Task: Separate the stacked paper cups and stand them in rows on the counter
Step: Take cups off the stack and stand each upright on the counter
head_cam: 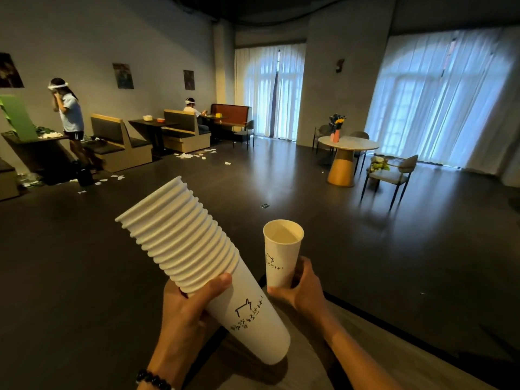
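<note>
A stack of several white paper cups leans up and to the left, its rims fanned out and a black line drawing with writing on the lowest cup. My left hand grips the stack from the left, thumb across the lowest rims. My right hand holds a single white paper cup upright by its base, apart from the stack and to its right; the same drawing is on its side. The wooden counter lies below both hands.
The counter's dark front edge runs down to the right. Beyond it is dark floor, a round table with chairs, booth seats at the left wall, two people there, and scraps of paper on the floor.
</note>
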`<state>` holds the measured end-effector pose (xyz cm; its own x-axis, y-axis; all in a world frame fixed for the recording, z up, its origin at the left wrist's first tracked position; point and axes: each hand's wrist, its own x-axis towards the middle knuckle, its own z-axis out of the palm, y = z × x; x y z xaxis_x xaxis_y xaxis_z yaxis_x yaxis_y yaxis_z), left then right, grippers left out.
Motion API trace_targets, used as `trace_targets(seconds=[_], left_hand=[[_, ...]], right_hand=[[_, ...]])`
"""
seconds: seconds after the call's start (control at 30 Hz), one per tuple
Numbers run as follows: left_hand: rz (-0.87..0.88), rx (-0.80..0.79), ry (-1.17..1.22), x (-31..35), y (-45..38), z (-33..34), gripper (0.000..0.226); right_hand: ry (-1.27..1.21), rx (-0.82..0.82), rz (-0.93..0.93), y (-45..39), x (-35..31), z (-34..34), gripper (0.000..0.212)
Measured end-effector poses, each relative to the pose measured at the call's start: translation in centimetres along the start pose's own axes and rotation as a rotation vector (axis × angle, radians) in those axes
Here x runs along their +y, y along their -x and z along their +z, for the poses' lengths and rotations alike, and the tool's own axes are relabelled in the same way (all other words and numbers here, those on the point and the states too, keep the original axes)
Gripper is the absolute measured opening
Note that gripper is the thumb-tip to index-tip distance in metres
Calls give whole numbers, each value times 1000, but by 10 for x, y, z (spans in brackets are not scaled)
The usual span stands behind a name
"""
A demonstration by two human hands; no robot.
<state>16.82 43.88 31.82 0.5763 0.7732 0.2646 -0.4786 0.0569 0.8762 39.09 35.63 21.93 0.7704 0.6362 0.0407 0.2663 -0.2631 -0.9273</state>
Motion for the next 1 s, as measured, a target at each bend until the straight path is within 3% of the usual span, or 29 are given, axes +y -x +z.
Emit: trace_targets(seconds=[0.07, 0.13, 0.23, 0.3, 0.43, 0.47, 0.53, 0.63, 0.77, 0.87, 1.0], left_hand=[[-12, -54, 4, 6, 3, 10, 58], [-37, -101, 17, 11, 6, 19, 83], [-107, -151, 12, 16, 16, 36, 106], [-134, -166, 20, 15, 22, 45, 106], [-132, -173, 32, 14, 36, 63, 97], [-126, -174, 36, 13, 38, 66, 94], [-115, -168, 51, 15, 44, 67, 79], [-102, -143, 39, 19, 51, 64, 67], [-92, -47, -27, 22, 62, 55, 77], [-72, -23, 55, 33, 58, 44, 88], [34, 48, 148, 55, 46, 35, 60]], right_hand=[[51, 67, 64, 9, -1, -9, 94], [33, 111, 155, 22, -10, -18, 68], [-267, -173, 290, 46, -31, -41, 58], [-384, -401, 303, 65, -42, -52, 66], [-351, -560, 214, 105, -68, -73, 102], [-309, -588, 191, 112, -75, -78, 102], [-200, -634, 149, 127, -90, -85, 82], [-38, -583, 77, 135, -97, -85, 75], [138, -459, -65, 144, -77, -77, 79], [177, -295, -97, 149, -57, -75, 83], [217, -75, -75, 147, -31, -79, 90]])
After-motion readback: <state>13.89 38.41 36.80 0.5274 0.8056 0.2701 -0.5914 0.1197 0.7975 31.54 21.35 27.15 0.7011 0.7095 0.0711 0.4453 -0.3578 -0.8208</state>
